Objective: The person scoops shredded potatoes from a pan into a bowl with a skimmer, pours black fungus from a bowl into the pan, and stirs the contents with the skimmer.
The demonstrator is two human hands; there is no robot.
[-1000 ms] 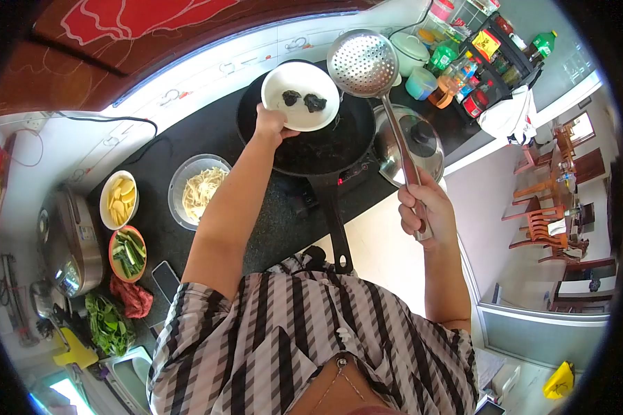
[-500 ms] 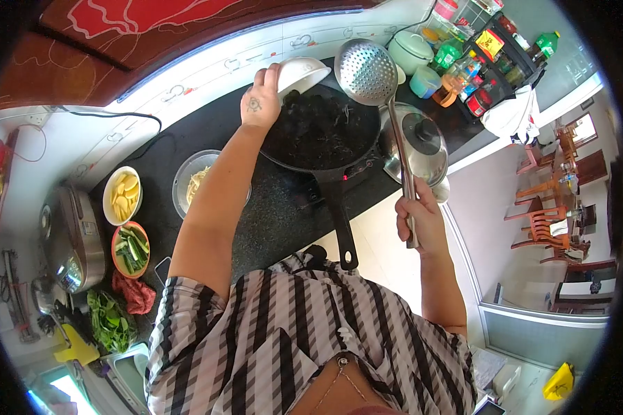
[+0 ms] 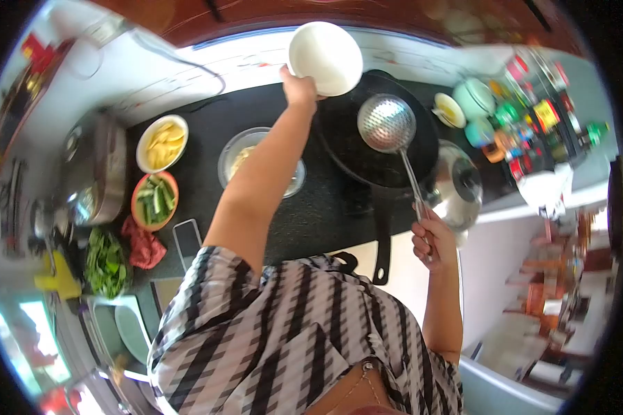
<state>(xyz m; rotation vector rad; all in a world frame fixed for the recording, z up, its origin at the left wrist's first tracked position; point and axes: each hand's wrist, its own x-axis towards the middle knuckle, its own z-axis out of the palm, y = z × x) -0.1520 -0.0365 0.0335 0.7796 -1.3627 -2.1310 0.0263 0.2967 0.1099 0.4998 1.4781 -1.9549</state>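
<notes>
My left hand (image 3: 301, 90) grips the rim of a white bowl (image 3: 325, 59), which is tilted toward the camera, looks empty inside and overlaps the back left edge of a black pan (image 3: 339, 149). In my right hand (image 3: 433, 238) is the handle of a perforated metal skimmer (image 3: 387, 123), whose round head hangs over the pan. The pan's dark contents are hard to make out. Left of the pan, my left forearm partly covers a clear bowl (image 3: 226, 160) of pale shreds.
Bowls of yellow slices (image 3: 165, 144) and green pieces (image 3: 156, 200) stand at left, near a phone (image 3: 187, 242), a red cloth (image 3: 144, 243) and leafy greens (image 3: 106, 263). A metal lid (image 3: 457, 187) lies right of the pan; bottles (image 3: 509, 142) stand beyond it.
The white bowl has been tipped over the pan and now faces up without its dark pieces. The skimmer head has come down over the pan. The whole view has turned and shifted.
</notes>
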